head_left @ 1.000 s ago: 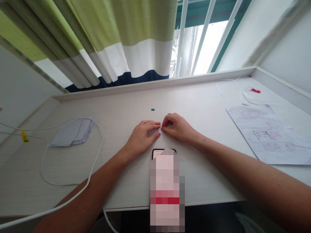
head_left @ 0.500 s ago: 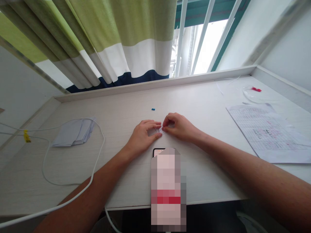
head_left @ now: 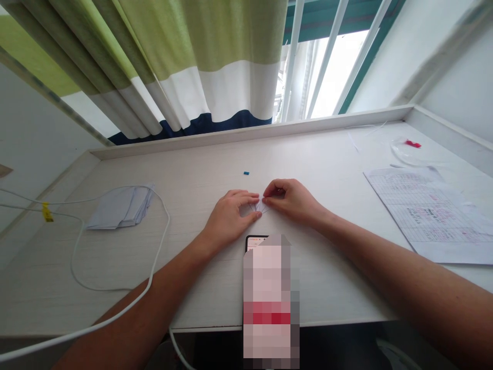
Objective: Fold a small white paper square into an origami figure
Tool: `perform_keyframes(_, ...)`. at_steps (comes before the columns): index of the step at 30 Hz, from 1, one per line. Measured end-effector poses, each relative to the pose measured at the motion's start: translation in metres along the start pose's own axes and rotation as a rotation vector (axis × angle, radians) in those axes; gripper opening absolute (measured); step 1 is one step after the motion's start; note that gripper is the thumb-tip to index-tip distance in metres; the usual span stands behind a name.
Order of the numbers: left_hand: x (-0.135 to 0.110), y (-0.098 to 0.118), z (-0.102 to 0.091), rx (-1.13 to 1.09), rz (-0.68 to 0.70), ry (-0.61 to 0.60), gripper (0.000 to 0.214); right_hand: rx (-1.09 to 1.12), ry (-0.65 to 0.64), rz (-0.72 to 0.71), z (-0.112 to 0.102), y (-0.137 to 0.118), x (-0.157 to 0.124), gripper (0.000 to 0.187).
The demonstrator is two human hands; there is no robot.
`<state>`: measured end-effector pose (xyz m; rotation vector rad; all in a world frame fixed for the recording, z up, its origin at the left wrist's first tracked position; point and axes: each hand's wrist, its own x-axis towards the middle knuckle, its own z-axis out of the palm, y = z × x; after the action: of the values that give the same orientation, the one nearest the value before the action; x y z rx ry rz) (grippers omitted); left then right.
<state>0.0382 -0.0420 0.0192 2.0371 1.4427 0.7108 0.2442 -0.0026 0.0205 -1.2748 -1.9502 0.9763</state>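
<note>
A small piece of folded white paper (head_left: 259, 205) lies between my hands at the middle of the desk, its creases showing as thin lines. My left hand (head_left: 231, 213) rests on the desktop, with fingertips and thumb closed on the paper's left part. From the other side, my right hand (head_left: 295, 201) pinches the paper's right edge between thumb and index finger. The fingers cover part of the sheet, so its full shape is hidden. Beyond them sits a tiny blue object (head_left: 246, 173), too small to name. Nearer me lies a phone (head_left: 252, 239), mostly blurred out.
A stack of white paper (head_left: 119, 208) is at left, with a white cable (head_left: 168, 221) looping over it and across my left forearm. Written sheets (head_left: 419, 210) lie at right, near a clear item with a red part (head_left: 413, 144). A raised ledge (head_left: 231, 135) borders the desk's back.
The camera view has shifted slightly, so everything appears a little further right. A bit more of the paper shows between my fingers. Both hands keep nearly the same place on the desk.
</note>
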Motion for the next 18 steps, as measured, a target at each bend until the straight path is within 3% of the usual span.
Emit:
perform_keyframes(9,-0.004,0.0028,0.0017,0.087,0.027,0.017,0.028,-0.204,0.039,-0.071,0.0026,0.0015,0.0007,0.006)
perform_keyframes(18,-0.0077,0.0054,0.0023,0.219,0.069,-0.024,0.033,-0.194,0.004,-0.034,0.001,0.0003,0.0034,0.008)
